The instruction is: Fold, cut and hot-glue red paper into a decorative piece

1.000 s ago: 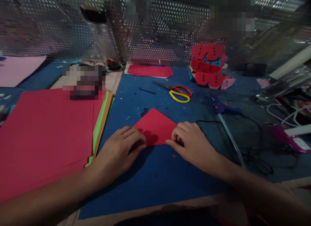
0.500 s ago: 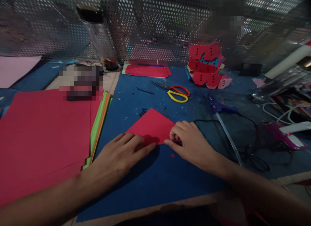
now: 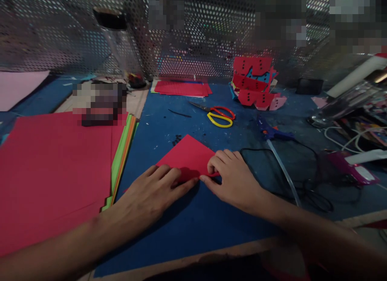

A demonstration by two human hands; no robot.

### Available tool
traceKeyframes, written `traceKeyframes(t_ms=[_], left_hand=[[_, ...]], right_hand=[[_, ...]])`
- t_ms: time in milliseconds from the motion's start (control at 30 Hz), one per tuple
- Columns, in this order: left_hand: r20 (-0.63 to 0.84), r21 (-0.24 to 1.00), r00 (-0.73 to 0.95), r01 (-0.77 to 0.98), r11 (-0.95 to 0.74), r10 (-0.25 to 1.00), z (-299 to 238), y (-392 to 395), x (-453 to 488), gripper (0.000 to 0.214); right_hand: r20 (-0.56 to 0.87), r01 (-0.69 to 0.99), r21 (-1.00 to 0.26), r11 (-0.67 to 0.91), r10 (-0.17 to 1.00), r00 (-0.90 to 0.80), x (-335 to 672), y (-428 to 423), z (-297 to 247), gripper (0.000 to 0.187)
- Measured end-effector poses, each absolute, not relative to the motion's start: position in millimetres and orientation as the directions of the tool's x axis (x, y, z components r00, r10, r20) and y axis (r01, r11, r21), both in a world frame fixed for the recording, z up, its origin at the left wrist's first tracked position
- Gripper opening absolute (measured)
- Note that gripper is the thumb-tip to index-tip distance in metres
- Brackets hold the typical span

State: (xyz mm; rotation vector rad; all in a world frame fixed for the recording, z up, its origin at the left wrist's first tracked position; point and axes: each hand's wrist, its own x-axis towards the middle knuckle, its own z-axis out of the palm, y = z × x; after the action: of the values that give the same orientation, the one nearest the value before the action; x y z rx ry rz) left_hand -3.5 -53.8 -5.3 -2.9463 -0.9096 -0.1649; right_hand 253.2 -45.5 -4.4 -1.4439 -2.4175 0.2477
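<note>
A sheet of red paper (image 3: pixel 190 154) lies folded to a triangle on the blue tabletop, its point facing away from me. My left hand (image 3: pixel 159 186) is closed on the left part of its near edge, thumb along the fold. At the right part of that edge, my right hand (image 3: pixel 231 172) has curled fingers on top and the thumb tip against the fold. The two thumbs almost meet at the middle. Both side corners of the paper are mostly hidden by my hands. Small black paper dots (image 3: pixel 177 140) lie just beyond the paper's left slope.
Scissors (image 3: pixel 219 115) with red and yellow handles lie beyond the paper. A blue glue gun (image 3: pixel 273 132) and its cord are on the right. Large red sheets (image 3: pixel 57 164) are stacked at left. Red cut-outs (image 3: pixel 254 81) and a perforated metal panel (image 3: pixel 211 31) stand behind.
Both thumbs have drawn closer together along the near fold, the left one sliding right and the right one slightly left. A small red scrap near my right thumb is no longer visible.
</note>
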Motion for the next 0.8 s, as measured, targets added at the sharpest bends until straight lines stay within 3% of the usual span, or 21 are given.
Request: traceKeyframes(t_ms=[267, 800], left_hand=[[0.1, -0.018, 0.82, 0.568, -0.823, 0.563, -8.1, -54.8, -4.4, 0.069], [0.104, -0.012, 0.814, 0.576, -0.818, 0.571, -11.3, -53.3, -5.6, 0.073]], right_hand=[[0.189, 0.85, -0.263, 0.457, 0.888, -0.419, 249.4, -46.8, -6.9, 0.019], [0.138, 0.84, -0.315, 0.441, 0.897, -0.42, 260.6, -43.3, 0.8, 0.01]])
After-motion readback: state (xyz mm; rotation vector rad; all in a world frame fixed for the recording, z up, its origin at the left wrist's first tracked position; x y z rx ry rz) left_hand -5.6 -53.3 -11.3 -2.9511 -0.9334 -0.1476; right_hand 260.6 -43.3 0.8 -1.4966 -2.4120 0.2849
